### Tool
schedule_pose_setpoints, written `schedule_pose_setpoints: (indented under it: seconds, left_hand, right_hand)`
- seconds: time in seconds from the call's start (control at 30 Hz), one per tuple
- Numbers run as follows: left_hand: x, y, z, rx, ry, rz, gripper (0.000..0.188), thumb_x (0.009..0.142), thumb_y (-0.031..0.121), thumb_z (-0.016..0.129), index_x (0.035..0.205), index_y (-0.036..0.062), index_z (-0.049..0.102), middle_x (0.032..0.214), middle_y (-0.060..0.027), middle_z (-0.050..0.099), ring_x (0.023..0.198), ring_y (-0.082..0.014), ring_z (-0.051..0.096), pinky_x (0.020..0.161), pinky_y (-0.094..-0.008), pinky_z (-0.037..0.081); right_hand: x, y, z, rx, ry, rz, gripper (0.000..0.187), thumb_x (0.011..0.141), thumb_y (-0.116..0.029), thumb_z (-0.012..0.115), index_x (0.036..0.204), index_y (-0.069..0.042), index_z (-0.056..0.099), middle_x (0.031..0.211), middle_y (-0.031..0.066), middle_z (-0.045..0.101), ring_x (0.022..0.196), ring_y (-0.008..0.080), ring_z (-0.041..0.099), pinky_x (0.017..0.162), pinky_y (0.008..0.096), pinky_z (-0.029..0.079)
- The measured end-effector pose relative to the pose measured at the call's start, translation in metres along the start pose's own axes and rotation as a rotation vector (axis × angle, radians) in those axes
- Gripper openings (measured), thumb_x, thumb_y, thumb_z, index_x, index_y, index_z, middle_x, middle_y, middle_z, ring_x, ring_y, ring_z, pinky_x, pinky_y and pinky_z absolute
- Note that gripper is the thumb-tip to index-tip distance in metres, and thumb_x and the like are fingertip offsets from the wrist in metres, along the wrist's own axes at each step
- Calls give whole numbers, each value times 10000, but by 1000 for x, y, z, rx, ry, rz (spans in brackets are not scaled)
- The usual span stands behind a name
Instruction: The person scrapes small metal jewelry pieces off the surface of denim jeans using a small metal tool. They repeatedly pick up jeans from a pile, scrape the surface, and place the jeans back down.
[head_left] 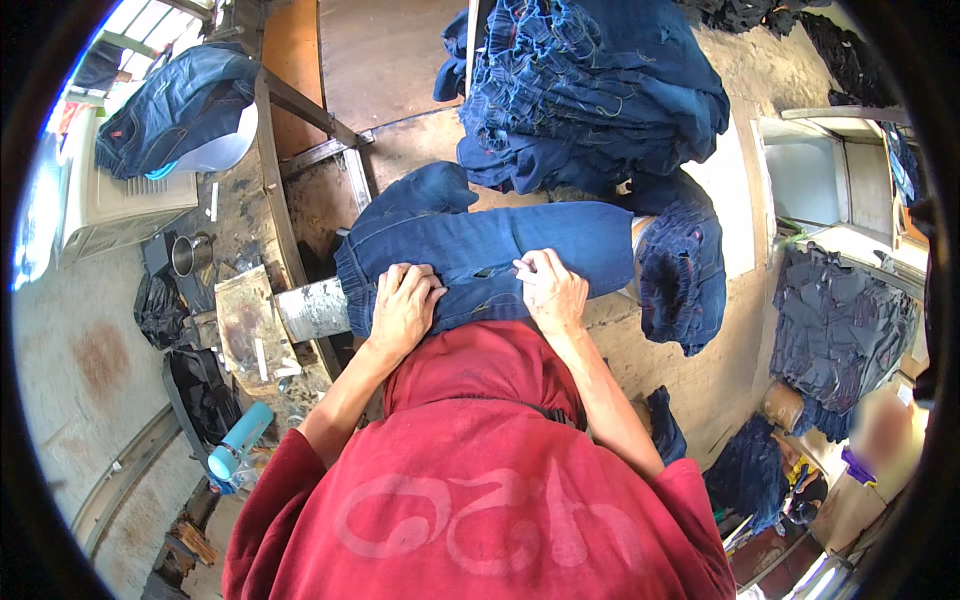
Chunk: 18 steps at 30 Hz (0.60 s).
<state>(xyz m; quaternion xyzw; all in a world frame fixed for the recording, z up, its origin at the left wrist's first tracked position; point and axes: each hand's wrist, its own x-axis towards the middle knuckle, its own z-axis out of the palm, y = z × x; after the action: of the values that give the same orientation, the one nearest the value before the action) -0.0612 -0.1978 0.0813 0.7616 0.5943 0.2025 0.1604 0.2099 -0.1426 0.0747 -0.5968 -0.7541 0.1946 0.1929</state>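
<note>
Across the middle of the head view, dark blue denim trousers with a gathered elastic waistband (450, 235) are being supported on a pale, worn horizontal arm (310, 308), which is being enclosed by the cloth. On the left part of the trousers, the denim is being pressed by the curled fingers of the left hand (403, 305), nothing apparently being pinched. To the right, beside a small dark slit (488, 272), the thumb and fingertips of the right hand (555, 292) are being held together against the denim; whether a fold or a small pale scrap is being gripped cannot be told.

By judgement, a soft, limp but fairly weighty garment is being handled, neither slippery nor fragile; it seems best grasped at the elastic waistband or by a gathered fold.

On the far left, crumpled blue denim trousers (180, 105) are being held up by a rounded white tub (238, 145), whether inside or across it being unclear. Nearer, a small silvery metal cup (190, 254) is being kept on the bench, its contents being too small to tell. Nearer again, whatever is being held by a turquoise cylindrical bottle (240, 440) is being hidden by its walls.
</note>
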Motion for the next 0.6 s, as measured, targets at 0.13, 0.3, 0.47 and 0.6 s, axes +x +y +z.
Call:
schedule_pose_setpoints:
  seconds: [0.13, 0.3, 0.47, 0.6]
  left_hand:
    - [1, 25, -9, 43, 59, -41, 189, 896, 169, 813, 1022, 88, 697, 1178, -53, 659, 1104, -309, 583, 917, -452, 451]
    - [14, 73, -24, -284, -30, -354, 211, 935, 187, 805, 1056, 39, 715, 1085, -116, 714, 954, -312, 677, 863, -441, 531]
    - [47, 86, 4, -812, -368, -764, 505, 960, 214, 784, 1362, -75, 681, 1179, -159, 790, 750, -178, 694, 713, -330, 564]
    - [40, 74, 16, -1171, -348, -945, 375, 1007, 245, 750, 1244, -45, 721, 987, -82, 764, 624, -101, 581, 609, -275, 487]
  right_hand:
    - [1, -5, -10, 324, -90, 124, 182, 997, -218, 772, 1023, -43, 728, 937, 131, 761, 748, 366, 738, 679, 422, 565]
    - [11, -7, -14, 499, -203, 214, 240, 1000, -251, 787, 1018, -14, 747, 914, 177, 775, 805, 355, 750, 720, 419, 566]
    - [11, -2, -24, 582, -280, 255, 274, 996, -257, 798, 1035, 11, 760, 928, 201, 787, 843, 329, 778, 735, 400, 575]
    - [6, 0, -27, 605, -306, 262, 269, 993, -246, 804, 1022, 17, 756, 860, 173, 769, 738, 223, 723, 697, 374, 556]
